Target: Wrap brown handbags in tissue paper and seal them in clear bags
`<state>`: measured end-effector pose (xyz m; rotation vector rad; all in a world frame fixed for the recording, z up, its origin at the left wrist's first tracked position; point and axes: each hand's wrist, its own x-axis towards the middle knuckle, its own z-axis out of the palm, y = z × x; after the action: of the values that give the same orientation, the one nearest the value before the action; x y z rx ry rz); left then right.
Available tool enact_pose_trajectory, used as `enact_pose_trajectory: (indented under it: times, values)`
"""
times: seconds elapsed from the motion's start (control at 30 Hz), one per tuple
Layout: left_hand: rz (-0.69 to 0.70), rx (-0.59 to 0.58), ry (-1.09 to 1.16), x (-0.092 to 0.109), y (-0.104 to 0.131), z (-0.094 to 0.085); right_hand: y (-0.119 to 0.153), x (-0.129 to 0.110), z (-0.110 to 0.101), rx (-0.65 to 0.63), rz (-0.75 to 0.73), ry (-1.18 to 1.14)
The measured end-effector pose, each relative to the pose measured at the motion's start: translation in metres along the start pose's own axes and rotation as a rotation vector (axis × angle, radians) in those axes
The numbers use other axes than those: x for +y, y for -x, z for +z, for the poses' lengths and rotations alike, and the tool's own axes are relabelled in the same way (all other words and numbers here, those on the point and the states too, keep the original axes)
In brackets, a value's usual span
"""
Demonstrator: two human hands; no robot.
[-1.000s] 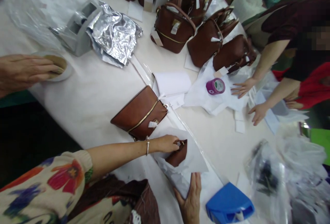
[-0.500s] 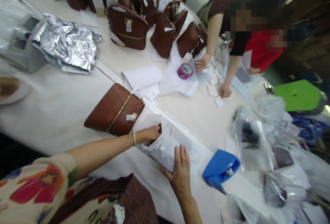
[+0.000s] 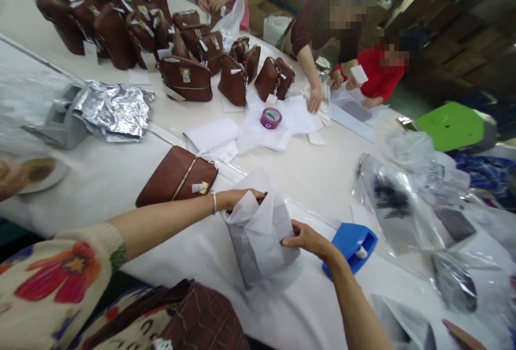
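My left hand [image 3: 245,199], with a bracelet at the wrist, is closed at the open top of a white wrapper [image 3: 262,242]. A bit of dark brown shows by its fingers, which are partly hidden by the wrapper. On the wrapper's right side my right hand [image 3: 308,240] grips with thumb and fingers. The wrapper is thin, creased and slightly see-through, and stands tilted above the table. Just beyond my left forearm lies a brown leather handbag [image 3: 171,175] with a gold zip and a white-covered clasp. A blue tape dispenser [image 3: 357,245] sits behind my right wrist.
Several brown handbags [image 3: 185,78] stand at the back left. Purple tape [image 3: 271,118] lies on white sheets mid-table. Silver foil [image 3: 115,111] is at left, clear plastic bags [image 3: 397,199] at right. Co-workers stand across the table; another person's hand [image 3: 12,178] shows at far left.
The white wrapper has been lifted from lying flat to a more upright tilt. My right hand went from flat on it to gripping its side. The view has shifted, showing more of the back.
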<state>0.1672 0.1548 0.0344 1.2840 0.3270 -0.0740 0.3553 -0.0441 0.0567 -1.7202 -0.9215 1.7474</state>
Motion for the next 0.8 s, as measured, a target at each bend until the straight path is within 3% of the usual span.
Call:
enact_pose_trajectory:
  times: [0.1,0.23,0.33,0.4,0.43,0.47,0.5,0.6,0.67,0.7,0.73,0.8]
  values:
    - [-0.006,-0.198,-0.179,0.036,-0.048,-0.004,0.006,0.026,0.03,0.034,-0.036,-0.274]
    - [-0.017,-0.318,-0.319,0.09,-0.116,-0.007,-0.004,0.073,0.089,0.3,-0.035,-0.622]
    - [0.065,-0.199,-0.312,0.119,-0.129,-0.024,-0.013,0.097,0.124,0.427,0.049,-0.806]
    - [0.2,0.04,-0.262,0.122,-0.104,-0.042,-0.01,0.104,0.133,0.454,0.127,-0.831]
    - [0.255,0.17,-0.237,0.118,-0.081,-0.051,-0.006,0.107,0.133,0.476,0.178,-0.789]
    - [0.235,0.216,-0.217,0.108,-0.052,-0.059,-0.001,0.108,0.129,0.509,0.232,-0.711]
    - [0.155,0.157,-0.19,0.093,-0.018,-0.064,0.006,0.108,0.123,0.56,0.277,-0.603]
    - [-0.193,-0.21,-0.076,0.023,0.085,-0.062,0.025,0.099,0.095,0.839,0.267,-0.233]
    - [-0.4,-0.32,0.066,-0.034,0.137,-0.043,0.029,0.083,0.072,1.088,0.11,0.057]
    - [-0.472,-0.295,0.138,-0.06,0.153,-0.03,0.027,0.072,0.062,1.189,-0.022,0.227]
    - [-0.482,-0.248,0.168,-0.084,0.163,-0.016,0.022,0.059,0.053,1.236,-0.176,0.408]
    - [-0.435,-0.111,0.227,-0.118,0.166,0.011,0.007,0.033,0.042,1.143,-0.497,0.767]
